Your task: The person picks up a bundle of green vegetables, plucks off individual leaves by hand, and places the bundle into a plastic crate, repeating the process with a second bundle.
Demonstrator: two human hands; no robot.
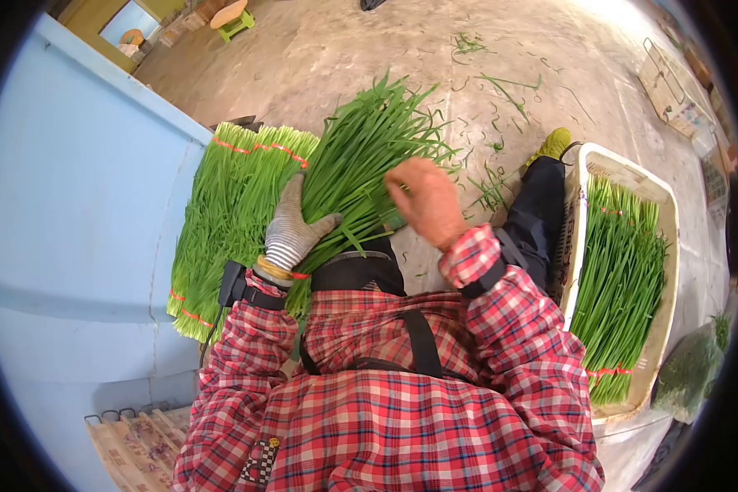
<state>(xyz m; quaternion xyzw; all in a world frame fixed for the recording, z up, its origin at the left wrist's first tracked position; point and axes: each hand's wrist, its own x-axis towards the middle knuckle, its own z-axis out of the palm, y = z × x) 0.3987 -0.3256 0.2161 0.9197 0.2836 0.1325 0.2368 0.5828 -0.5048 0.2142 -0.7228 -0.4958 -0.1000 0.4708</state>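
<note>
A loose bunch of green garlic chives [361,156] lies across my lap, its leaf tips fanned out away from me. My left hand [291,225], in a grey knit glove with a striped cuff, grips this bunch from the left side, thumb over the leaves. A red tie shows round its lower end near my wrist. My bare right hand [425,201] is raised at the right edge of the leaves with its fingers curled in. Whether anything is pinched in those fingers is hidden.
Tied bundles of chives [221,213] are stacked at left against a light blue wall [74,213]. On the right stands a white plastic crate [671,246] with more tied chives. Leaf scraps [492,184] litter the concrete floor. A clear bag of greens [689,373] sits beyond the crate.
</note>
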